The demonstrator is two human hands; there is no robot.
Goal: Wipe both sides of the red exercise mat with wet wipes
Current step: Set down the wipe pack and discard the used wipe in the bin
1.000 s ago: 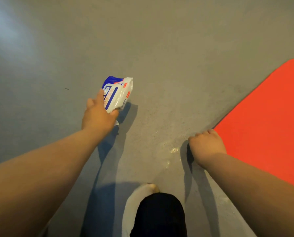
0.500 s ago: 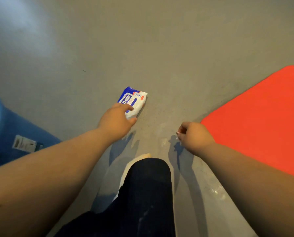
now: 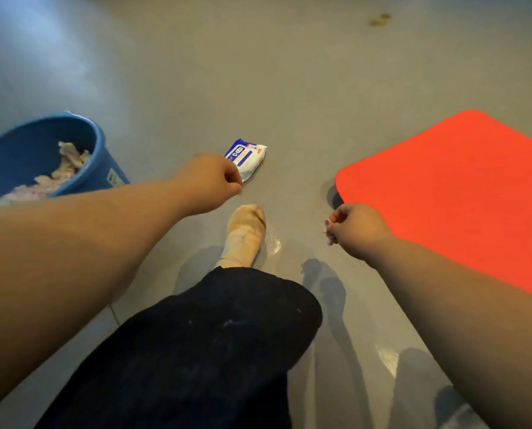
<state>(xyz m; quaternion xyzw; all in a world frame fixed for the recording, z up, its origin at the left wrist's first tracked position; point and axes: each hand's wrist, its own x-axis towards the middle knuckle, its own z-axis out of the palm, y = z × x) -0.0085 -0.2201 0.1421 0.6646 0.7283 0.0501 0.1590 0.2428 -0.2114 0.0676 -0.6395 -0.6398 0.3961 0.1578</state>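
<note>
The red exercise mat (image 3: pixel 462 193) lies flat on the grey floor at the right, its rounded near corner towards me. A blue-and-white pack of wet wipes (image 3: pixel 248 157) lies on the floor ahead of my foot. My left hand (image 3: pixel 210 182) hovers just in front of the pack, covering its near-left edge, with its fingers loosely curled and nothing in them. My right hand (image 3: pixel 356 232) is beside the mat's near corner, and its curled fingers pinch a small crumpled white wipe (image 3: pixel 329 230) that peeks out at the fingertips.
A blue bucket (image 3: pixel 97 140) holding several used crumpled wipes stands at the left. My socked foot (image 3: pixel 246 233) and black-clad knee (image 3: pixel 202 342) fill the lower middle. Wet patches shine on the floor near the foot and at lower right.
My left hand set the wipes pack on the floor and let go of it. The view rose and swung left, bringing the blue bucket into sight. My right hand kept its curled grip.
</note>
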